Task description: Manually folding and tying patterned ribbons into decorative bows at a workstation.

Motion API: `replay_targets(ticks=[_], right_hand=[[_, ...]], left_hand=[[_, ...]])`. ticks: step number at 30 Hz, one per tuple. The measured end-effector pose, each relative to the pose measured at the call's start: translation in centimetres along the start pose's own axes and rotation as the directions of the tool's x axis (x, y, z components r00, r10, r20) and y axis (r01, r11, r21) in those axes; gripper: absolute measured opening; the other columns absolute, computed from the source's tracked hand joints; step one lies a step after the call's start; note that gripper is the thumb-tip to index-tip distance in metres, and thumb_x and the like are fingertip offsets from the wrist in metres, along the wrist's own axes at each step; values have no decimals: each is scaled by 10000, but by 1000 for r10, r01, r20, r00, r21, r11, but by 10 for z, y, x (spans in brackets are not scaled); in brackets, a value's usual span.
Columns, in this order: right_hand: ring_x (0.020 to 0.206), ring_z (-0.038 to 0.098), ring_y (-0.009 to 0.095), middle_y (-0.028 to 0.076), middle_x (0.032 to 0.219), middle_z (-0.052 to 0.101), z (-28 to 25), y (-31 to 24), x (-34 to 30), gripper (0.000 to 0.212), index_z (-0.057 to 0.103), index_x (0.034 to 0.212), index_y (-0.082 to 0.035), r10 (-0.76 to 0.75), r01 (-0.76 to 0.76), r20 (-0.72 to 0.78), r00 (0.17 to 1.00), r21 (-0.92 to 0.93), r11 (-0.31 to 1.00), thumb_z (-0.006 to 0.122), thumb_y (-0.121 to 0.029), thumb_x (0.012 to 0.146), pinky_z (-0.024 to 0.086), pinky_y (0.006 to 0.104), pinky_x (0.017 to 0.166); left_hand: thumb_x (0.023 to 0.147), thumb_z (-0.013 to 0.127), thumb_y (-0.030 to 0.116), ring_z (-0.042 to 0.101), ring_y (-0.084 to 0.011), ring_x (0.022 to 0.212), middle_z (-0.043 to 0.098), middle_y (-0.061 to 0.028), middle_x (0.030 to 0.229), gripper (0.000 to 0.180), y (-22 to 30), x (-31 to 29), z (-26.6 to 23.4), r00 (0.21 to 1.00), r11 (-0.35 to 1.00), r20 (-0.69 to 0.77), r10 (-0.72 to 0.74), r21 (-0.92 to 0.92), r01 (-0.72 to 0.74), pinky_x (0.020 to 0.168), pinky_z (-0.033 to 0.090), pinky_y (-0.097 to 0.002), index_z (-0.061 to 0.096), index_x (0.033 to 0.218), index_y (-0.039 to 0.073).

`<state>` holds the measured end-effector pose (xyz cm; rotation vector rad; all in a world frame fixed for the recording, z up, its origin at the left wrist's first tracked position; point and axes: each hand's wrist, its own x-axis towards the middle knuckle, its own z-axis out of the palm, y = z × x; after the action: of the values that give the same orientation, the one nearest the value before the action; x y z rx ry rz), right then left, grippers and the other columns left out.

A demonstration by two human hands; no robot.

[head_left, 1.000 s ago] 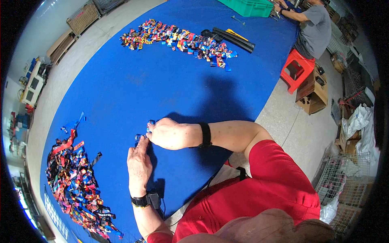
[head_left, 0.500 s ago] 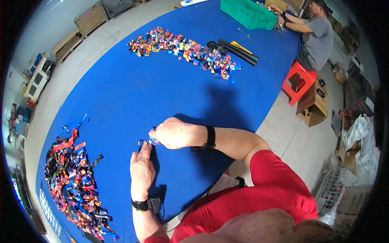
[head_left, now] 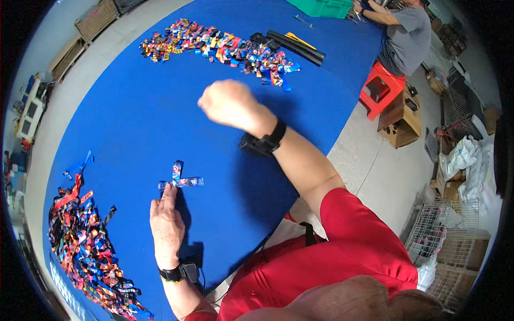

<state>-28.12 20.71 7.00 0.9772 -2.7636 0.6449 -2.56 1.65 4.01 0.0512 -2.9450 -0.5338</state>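
A short strip of printed ribbon (head_left: 184, 181), blue with coloured figures, lies folded on the blue table, one end pointing away from me and another to the right. My left hand (head_left: 167, 227) rests on the table with its index and middle fingers stretched out, their tips pressing the ribbon's left end. Well beyond the ribbon, my right hand (head_left: 230, 107) is raised above the tabletop, its fingers curled into a fist and slightly blurred. Whether anything is inside that fist is hidden. Both wrists wear black straps with small devices.
Loose printed ribbons form a large heap (head_left: 93, 241) at the left. Folded ribbon pieces make a long pile (head_left: 214, 45) at the far side, beside black bars (head_left: 294, 47). A green crate (head_left: 324, 7) stands farther off, near a person (head_left: 409, 37) on a red stool (head_left: 381, 88).
My right hand has left the ribbon and risen away over the table. The ribbon now shows spread in a bent shape under my left fingertips. The whole view has shifted.
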Motion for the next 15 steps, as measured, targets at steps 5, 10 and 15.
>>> replay_targets(ticks=[5,10,15], right_hand=[[785,679,404,228,774,675,18,-18,-17,283,721,767,-23,-121,101,213,970,103,990,636,-270,876,534,504,736],[767,677,401,213,736,668,14,-12,-21,265,710,736,-21,-112,106,160,981,43,993,638,-241,866,532,490,716],[698,654,399,205,658,629,-3,-21,-11,275,653,651,-18,-111,47,490,864,141,989,621,-213,842,501,493,653]], left_hand=[[725,483,-133,595,-379,921,612,-197,1285,554,-6,-7,0,1000,1000,19,1,31,-2,868,489,-435,582,1261,-34],[748,486,-121,607,-386,1018,619,-201,1272,528,-10,-9,5,999,997,-4,54,47,-54,935,460,-443,584,1258,-29],[766,468,-120,620,-360,1044,622,-177,1275,539,2,-1,-6,993,996,76,-85,-1,85,966,452,-462,568,1288,-30]])
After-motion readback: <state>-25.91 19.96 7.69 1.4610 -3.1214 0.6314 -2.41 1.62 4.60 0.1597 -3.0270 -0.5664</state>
